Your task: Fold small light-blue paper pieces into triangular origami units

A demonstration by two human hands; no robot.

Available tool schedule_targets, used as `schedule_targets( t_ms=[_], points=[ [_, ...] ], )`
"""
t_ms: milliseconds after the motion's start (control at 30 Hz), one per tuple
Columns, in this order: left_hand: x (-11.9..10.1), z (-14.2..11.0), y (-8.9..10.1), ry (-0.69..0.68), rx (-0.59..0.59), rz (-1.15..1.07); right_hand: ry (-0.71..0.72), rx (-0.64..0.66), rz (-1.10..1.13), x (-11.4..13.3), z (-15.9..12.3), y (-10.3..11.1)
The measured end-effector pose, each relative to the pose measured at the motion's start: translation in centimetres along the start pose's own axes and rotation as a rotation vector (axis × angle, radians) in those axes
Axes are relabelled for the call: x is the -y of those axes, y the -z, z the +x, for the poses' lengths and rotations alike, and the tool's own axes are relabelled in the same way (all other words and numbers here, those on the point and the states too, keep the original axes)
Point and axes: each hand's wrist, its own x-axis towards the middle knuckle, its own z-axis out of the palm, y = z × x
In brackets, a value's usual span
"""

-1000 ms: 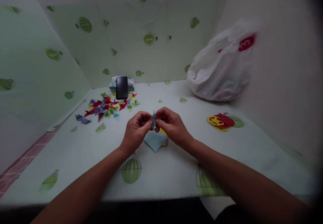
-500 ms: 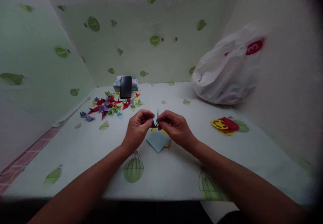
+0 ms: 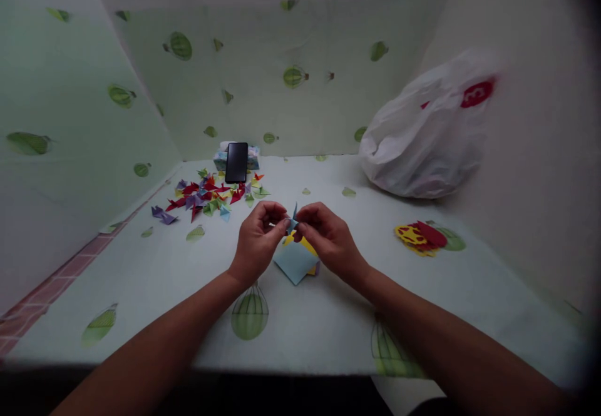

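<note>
A small light-blue origami crane [image 3: 292,223] is pinched between both hands near the middle of the table, one narrow point of it sticking up. My left hand [image 3: 260,234] grips it from the left between thumb and fingers. On the other side my right hand [image 3: 331,236] pinches it, its fingertips hiding part of the folds. Just below the hands lies a stack of square paper sheets, a light-blue sheet [image 3: 295,263] on top and a yellow sheet [image 3: 307,245] showing beneath it.
Many folded paper cranes [image 3: 206,197] in mixed colours lie at the back left. Behind them a phone [image 3: 236,162] leans on a tissue box [image 3: 253,157]. At the right are red and yellow paper cut-outs [image 3: 420,238] and a white plastic bag [image 3: 422,134] against the wall.
The blue paper has turned slightly between the fingers, showing a different face. Both hands still hold it in nearly the same place. The whole view has shifted a little.
</note>
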Motion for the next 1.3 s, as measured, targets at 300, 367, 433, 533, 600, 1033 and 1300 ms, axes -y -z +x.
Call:
schedule_targets(
  t_ms=[300,367,433,533,600,1033,1300],
  points=[
    [0.13,-0.48,-0.05,-0.161,0.007,0.196,-0.183,0.020,0.057,-0.06,0.09,0.29],
    [0.20,-0.50,-0.04,-0.187,0.005,0.209,-0.183,0.034,0.032,0.03,0.06,0.29],
    [0.22,-0.48,-0.01,-0.216,0.000,0.237,-0.175,0.044,-0.021,0.12,0.06,0.26],
    [0.18,-0.44,0.02,-0.231,0.000,0.269,-0.130,0.041,-0.149,0.17,0.06,0.20],
    [0.19,-0.41,0.02,-0.207,0.005,0.264,-0.095,0.023,-0.225,0.14,0.01,0.15],
    [0.35,0.21,0.22,0.132,0.112,0.072,-0.186,-0.065,-0.097,-0.11,0.20,0.12],
    [0.22,0.34,0.11,0.248,0.133,-0.058,-0.334,0.018,0.248,-0.45,0.50,0.32]
  ],
)
